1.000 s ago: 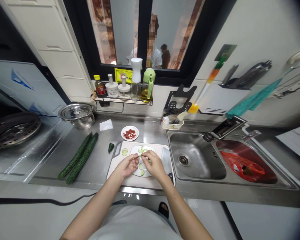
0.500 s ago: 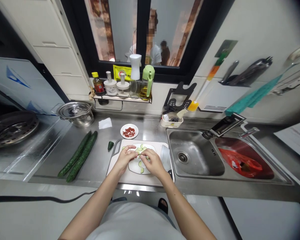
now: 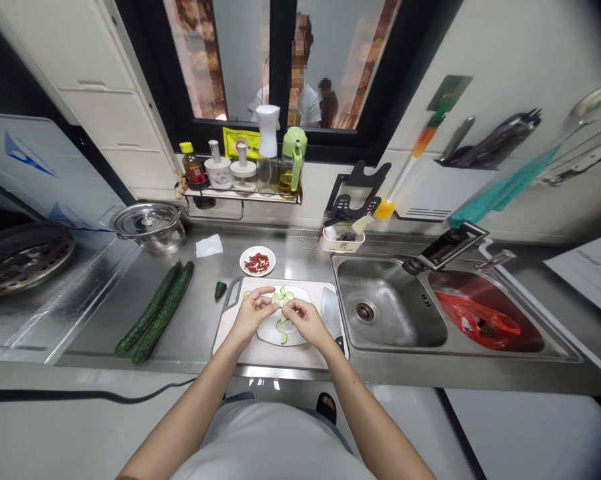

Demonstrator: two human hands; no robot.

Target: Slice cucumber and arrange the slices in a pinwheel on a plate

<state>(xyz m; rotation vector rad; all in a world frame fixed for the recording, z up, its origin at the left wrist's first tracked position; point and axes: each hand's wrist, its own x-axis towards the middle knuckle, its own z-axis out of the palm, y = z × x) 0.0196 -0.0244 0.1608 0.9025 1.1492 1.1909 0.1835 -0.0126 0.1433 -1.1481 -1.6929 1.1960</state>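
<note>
Thin pale-green cucumber slices (image 3: 282, 327) with dark rims lie on a white plate (image 3: 298, 337), which sits on a light cutting board (image 3: 240, 357). Over the plate's left part, my left hand (image 3: 253, 316) is closed in a pinch with its index finger stretched out; what lies between its fingertips is too small to make out. My right hand (image 3: 304, 320) pinches a cucumber slice beside the left fingertips, above the middle of the plate. A knife (image 3: 331, 313) with a broad blade rests along the board's right side, its dark handle toward me.
Left of the board lie two whole cucumbers (image 3: 163, 312) and a cut cucumber end (image 3: 220, 290). Behind it stands a small dish of red bits (image 3: 257, 261). A lidded pot (image 3: 153, 229) is at back left, a double sink (image 3: 390, 300) at right. Bottles stand on a wall rack (image 3: 250, 195).
My right hand has shifted slightly over the plate, its fingers staying pinched. The left hand keeps nearly the same place. The whole view has drifted a little.
</note>
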